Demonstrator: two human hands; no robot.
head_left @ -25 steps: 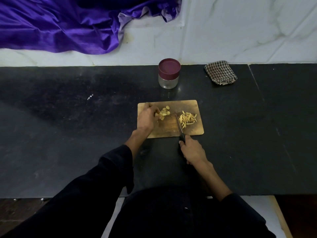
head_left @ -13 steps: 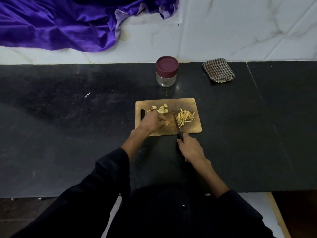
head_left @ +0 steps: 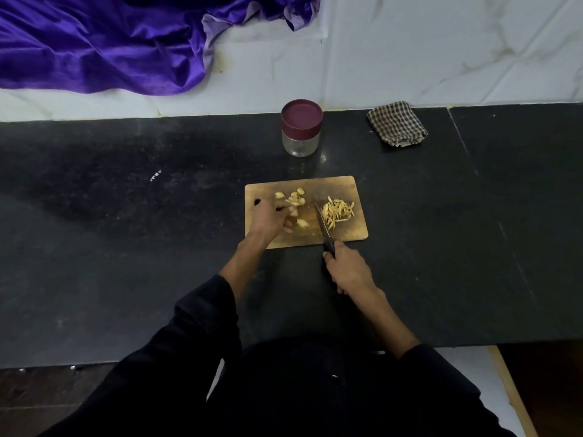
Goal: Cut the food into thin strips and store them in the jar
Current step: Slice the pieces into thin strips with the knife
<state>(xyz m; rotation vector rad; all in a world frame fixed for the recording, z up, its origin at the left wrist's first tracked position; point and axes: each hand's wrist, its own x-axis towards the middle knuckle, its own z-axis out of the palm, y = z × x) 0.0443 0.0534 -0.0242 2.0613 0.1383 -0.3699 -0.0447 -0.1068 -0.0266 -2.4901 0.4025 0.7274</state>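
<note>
Wooden and rectangular with rounded corners, the board [head_left: 342, 187] lies flat on a dark, speckled stone counter [head_left: 126, 247], its surface worn and darker in patches. On its left half sit lumpy, pale yellow chunks [head_left: 295, 198] of food, irregular in shape and loosely scattered. On its right half lies a small heap of thin, straw-like strips [head_left: 337, 211], crossing one another.

The left hand [head_left: 271, 219] rests on the board's left side among the chunks, fingers curled down; its fingertips touch one or two pieces, but whether it truly pinches one is hard to tell. One chunk lies just beside the fingertips nearer the knife. The right hand [head_left: 348, 269] is wrapped round the dark handle of a knife [head_left: 321, 223], whose narrow blade slants across the board's near edge, its tip just left of the strips.

Beyond the board, apart from it, stands the jar [head_left: 301, 143]: a short cylinder of clear glass, upright, closed with a smooth maroon lid. To the jar's right, near the wall, lies a folded checked cloth [head_left: 397, 127], woven and rumpled at its edge. Behind the counter rises a white marble-veined wall [head_left: 441, 52], and glossy purple satin [head_left: 94, 45] drapes in soft folds over its left part. Both forearms emerge from dark sleeves [head_left: 202, 326].
</note>
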